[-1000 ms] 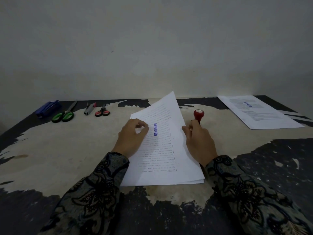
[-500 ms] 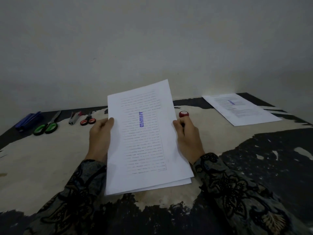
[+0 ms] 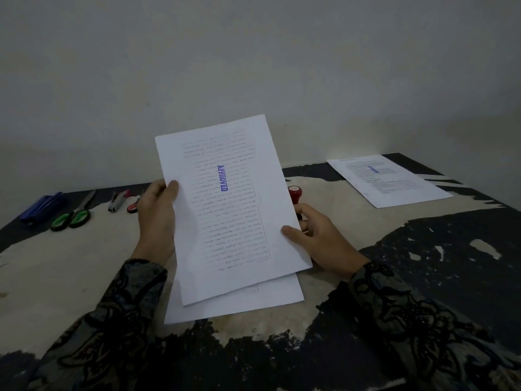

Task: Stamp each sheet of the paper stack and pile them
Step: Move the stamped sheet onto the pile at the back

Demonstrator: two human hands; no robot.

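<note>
White stamped sheet (image 3: pixel 225 210) is held up off the surface (image 3: pixel 84 263), tilted toward the camera, w/ a blue "APPROVED" stamp mark (image 3: pixel 222 178) running lengthwise near its upper middle. Left hand (image 3: pixel 158 215) is clamped on the sheet's left edge, thumb curled over the front, fingers behind. Right hand (image 3: pixel 318 238) pinches the right edge lower down, thumb on the front of the paper. Both forearms are covered by dark patterned sleeves (image 3: pixel 423 320) reaching in from the bottom corners.

Paper stack (image 3: pixel 253 303) lies flat directly beneath the lifted sheet, its lower edge showing. Red-handled stamp (image 3: pixel 294 193) stands upright just behind the right hand, partly hidden by the sheet. Stamped pile (image 3: pixel 394 179) is laid at the far right, well apart, a blue mark visible on top.

At far left, a row is seen: a blue object (image 3: pixel 42 207), green-handled scissors (image 3: pixel 73 215), a grey stapler-like tool (image 3: pixel 118 200), and red-handled scissors (image 3: pixel 132 206) partly hidden by the left hand.

Surface finish is worn: dark coating peeled in ragged patches, pale bare material exposed across the middle. Plain off-white wall (image 3: pixel 253 66) stands behind; lighting is dim.
</note>
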